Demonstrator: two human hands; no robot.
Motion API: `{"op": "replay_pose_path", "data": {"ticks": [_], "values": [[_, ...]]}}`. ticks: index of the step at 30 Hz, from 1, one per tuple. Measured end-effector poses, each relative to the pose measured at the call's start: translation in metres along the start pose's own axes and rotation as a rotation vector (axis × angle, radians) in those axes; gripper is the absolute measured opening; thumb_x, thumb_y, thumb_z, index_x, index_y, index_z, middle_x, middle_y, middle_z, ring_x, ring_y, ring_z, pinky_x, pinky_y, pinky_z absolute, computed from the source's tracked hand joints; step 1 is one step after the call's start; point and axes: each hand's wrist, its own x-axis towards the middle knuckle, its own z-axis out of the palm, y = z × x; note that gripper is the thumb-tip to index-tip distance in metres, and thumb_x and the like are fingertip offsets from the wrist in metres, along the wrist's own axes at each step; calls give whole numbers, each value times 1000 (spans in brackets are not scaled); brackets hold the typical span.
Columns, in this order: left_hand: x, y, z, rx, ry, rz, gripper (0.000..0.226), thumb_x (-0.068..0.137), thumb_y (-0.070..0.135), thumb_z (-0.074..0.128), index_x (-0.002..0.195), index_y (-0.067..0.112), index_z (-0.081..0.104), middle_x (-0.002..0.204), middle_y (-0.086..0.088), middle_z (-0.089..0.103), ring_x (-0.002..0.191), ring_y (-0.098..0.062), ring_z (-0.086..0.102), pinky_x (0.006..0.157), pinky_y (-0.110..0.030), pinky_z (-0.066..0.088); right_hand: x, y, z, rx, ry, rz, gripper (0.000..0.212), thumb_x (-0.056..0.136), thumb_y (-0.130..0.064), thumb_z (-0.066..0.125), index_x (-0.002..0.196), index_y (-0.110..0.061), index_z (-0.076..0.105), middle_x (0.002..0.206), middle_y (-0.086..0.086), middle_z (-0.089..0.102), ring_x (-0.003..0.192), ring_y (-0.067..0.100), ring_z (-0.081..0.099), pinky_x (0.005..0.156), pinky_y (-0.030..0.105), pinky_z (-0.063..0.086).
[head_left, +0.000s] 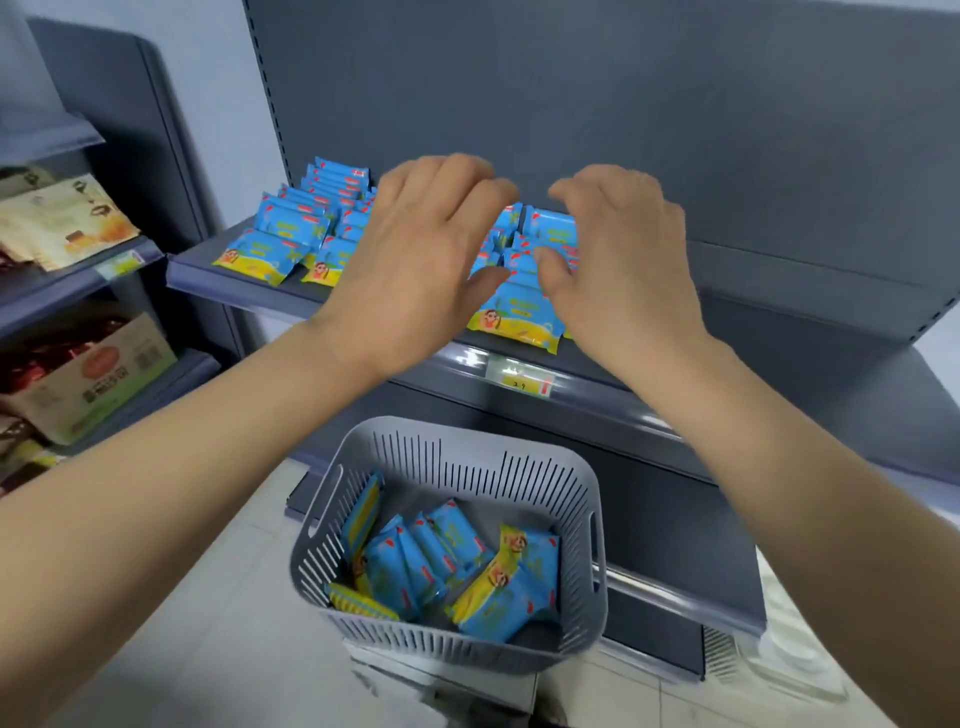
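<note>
"What do the packs look like?"

"Small flat pouches, blue with a yellow end and a cartoon face."

"Where do they lie?"

"On the shelf ahead of me, in overlapping rows from the front edge to the back. The front pack lies flat, its yellow end towards me."

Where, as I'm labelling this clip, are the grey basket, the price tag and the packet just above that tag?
grey basket (467, 465): head view, far slotted wall.
price tag (519, 376): head view, middle of the label.
packet (519, 326): head view, its yellow lower part.
</note>
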Motion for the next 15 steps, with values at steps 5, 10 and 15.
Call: {"op": "replay_pose_path", "data": {"ticks": [5, 10, 15], "values": [[-66, -5, 51, -84, -215, -110, 47, 70, 23, 65, 113, 4, 57, 108, -16, 58, 98, -35, 55, 83, -35, 29, -31, -4, 77, -18, -261, 28, 39, 89, -26, 54, 124, -10, 51, 126, 9, 53, 121, 30, 43, 97, 39, 33], [-139, -16, 103, -173, -642, -221, 50, 80, 21, 69, 125, 8, 52, 120, -13, 52, 114, -33, 47, 94, -37, 29, -80, 9, 171, -68, -704, 55, 29, 90, -19, 51, 116, -6, 53, 117, 15, 57, 110, 34, 52, 85, 39, 41], [-197, -21, 142, -196, -916, -305, 50, 84, 26, 63, 129, 14, 48, 128, -8, 47, 121, -27, 42, 100, -35, 25, -143, 31, 245, -77, -1272, 161, 17, 87, -10, 51, 70, -9, 47, 69, 8, 43, 58, 21, 42, 48, 28, 29]]}}
